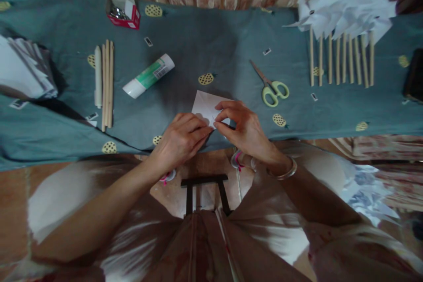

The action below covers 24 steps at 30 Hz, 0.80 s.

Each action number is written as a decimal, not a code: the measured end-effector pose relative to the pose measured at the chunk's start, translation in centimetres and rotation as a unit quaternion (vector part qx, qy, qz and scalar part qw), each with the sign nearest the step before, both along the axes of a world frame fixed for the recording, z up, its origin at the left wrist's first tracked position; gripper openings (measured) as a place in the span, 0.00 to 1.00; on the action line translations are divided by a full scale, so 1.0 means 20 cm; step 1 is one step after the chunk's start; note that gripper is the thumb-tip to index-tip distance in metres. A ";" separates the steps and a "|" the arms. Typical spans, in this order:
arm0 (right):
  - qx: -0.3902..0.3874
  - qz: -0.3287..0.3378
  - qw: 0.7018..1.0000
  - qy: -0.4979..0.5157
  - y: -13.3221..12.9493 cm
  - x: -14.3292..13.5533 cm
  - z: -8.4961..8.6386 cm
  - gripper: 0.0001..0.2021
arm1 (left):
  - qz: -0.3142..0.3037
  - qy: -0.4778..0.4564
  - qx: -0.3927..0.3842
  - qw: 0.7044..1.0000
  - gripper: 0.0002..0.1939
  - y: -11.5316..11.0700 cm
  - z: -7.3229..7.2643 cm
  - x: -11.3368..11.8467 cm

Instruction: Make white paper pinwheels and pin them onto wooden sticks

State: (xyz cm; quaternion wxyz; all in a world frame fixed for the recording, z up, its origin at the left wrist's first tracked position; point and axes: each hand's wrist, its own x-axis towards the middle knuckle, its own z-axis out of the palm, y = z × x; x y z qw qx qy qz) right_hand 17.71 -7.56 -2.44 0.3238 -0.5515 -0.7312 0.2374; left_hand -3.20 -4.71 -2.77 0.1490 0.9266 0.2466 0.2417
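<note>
A small white sheet of paper (204, 105) lies near the front edge of the cloth-covered table, turned at an angle. My left hand (182, 136) presses its closed fingers on the paper's lower left edge. From the other side my right hand (240, 128) pinches the paper's lower edge between thumb and forefinger, and its fingers hide the right part. Right of the paper lie scissors (276, 92) with light green handles, blades pointing away to the left. A glue stick (149, 75) with a green label rests to the left, lying on its side.
White paper pinwheels (346, 11) on wooden sticks lie in a row at the back right. Several sticks (107, 83) are at left, beside a paper stack (26, 68). A red open box (125, 20) of small metal items stands behind. A dark object (414, 77) sits far right.
</note>
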 end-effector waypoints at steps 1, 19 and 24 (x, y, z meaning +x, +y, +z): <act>-0.001 0.000 1.000 -0.002 0.00 0.00 0.00 0.03 | 0.001 0.003 0.000 1.000 0.09 0.00 0.00 0.00; 0.006 0.008 1.000 -0.002 0.00 0.01 0.01 0.02 | 0.002 0.009 0.013 1.000 0.08 -0.01 0.00 0.00; -0.001 0.027 1.000 0.002 0.01 0.05 0.01 0.03 | 0.005 0.011 0.013 1.000 0.09 -0.01 0.00 0.00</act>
